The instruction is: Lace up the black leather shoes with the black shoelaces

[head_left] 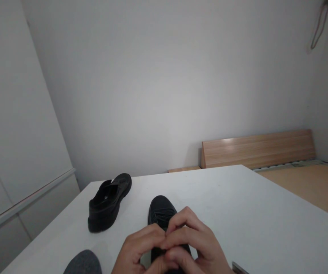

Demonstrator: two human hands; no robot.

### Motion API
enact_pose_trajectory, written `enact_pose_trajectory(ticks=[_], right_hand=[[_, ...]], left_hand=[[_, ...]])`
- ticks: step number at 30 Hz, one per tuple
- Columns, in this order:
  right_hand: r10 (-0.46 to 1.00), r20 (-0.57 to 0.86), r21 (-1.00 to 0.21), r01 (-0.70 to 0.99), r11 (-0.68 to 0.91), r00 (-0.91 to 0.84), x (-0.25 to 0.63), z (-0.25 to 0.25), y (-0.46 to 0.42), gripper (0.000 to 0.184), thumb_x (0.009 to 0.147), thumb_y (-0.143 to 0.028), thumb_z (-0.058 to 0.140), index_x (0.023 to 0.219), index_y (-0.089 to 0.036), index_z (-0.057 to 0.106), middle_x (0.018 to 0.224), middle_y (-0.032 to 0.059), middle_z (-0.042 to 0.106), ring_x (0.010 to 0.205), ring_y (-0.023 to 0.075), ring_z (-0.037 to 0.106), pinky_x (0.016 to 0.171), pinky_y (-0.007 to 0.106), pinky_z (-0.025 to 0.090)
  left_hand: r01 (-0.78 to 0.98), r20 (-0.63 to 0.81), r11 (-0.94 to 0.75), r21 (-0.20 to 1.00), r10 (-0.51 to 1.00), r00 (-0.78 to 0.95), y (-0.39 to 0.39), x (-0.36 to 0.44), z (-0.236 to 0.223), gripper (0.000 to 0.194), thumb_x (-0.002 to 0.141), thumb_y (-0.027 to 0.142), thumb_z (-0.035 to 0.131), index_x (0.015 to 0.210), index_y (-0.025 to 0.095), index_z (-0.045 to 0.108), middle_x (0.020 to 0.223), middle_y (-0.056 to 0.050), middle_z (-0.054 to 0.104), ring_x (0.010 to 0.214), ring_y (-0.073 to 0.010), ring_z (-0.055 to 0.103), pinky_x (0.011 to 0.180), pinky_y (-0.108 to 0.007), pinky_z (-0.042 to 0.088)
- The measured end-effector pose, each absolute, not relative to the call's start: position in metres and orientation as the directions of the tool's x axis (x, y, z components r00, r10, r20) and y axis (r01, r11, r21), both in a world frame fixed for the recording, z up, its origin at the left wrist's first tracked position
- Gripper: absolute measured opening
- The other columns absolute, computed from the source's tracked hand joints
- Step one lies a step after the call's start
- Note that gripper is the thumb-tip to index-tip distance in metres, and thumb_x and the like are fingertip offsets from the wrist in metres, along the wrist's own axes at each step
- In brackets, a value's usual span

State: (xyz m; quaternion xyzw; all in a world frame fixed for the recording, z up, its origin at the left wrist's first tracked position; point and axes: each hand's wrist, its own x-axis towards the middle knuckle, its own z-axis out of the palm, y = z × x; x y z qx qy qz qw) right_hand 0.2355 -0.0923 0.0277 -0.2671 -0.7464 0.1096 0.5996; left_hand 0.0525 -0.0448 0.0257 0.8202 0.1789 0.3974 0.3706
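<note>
A black lace-up shoe (161, 211) lies on the white table (252, 213) with its toe pointing away from me. Both my hands are over its laces. My left hand (137, 251) and my right hand (191, 241) meet fingertip to fingertip, each pinched closed above the lacing. What the fingers grip is hidden, probably the laces. A second black shoe (109, 201) stands apart at the table's back left, its opening facing me.
A grey rounded thing (83, 263) shows at the bottom edge left of my hands. A white cabinet (15, 152) stands on the left. A wooden board (258, 148) leans at the foot of the far wall. A cord (320, 24) hangs top right.
</note>
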Motion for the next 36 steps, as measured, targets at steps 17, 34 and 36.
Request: enact_pose_trajectory(ticks=[17,34,36], right_hand=[[0.562,0.811,-0.449,0.442,0.776,-0.163,0.240,0.022,-0.096,0.024,0.093,-0.002,0.051,0.100,-0.024,0.057,0.092,0.0018,0.061,0.086,0.0150,0.061,0.075,0.024,0.052],[0.808,0.580,-0.750,0.322,0.578,-0.102,0.235,0.014,-0.084,0.011,0.097,-0.023,0.061,0.097,-0.023,0.072,0.092,0.0039,0.073,0.089,0.0207,0.067,0.083,0.034,0.051],[0.811,0.583,-0.776,0.262,0.574,-0.052,0.234,0.013,-0.082,0.012,0.096,-0.028,0.065,0.091,-0.022,0.073,0.087,0.0039,0.074,0.084,0.0202,0.067,0.080,0.033,0.052]], left_hand=[[-0.062,0.455,-0.491,0.869,0.745,0.489,-0.032,0.049,0.016,0.006,0.087,0.020,0.076,0.086,0.025,0.079,0.085,0.000,0.077,0.083,-0.0166,0.072,0.078,-0.021,0.056],[0.355,0.820,-0.928,-0.115,0.113,0.561,-0.045,0.043,0.024,0.020,0.105,0.014,0.050,0.113,0.019,0.067,0.102,-0.004,0.081,0.089,-0.0227,0.066,0.092,-0.039,0.039],[0.364,0.826,-0.927,-0.092,0.133,0.548,-0.044,0.042,0.025,0.020,0.103,0.010,0.052,0.113,0.020,0.067,0.101,-0.003,0.081,0.089,-0.0220,0.066,0.092,-0.038,0.038]])
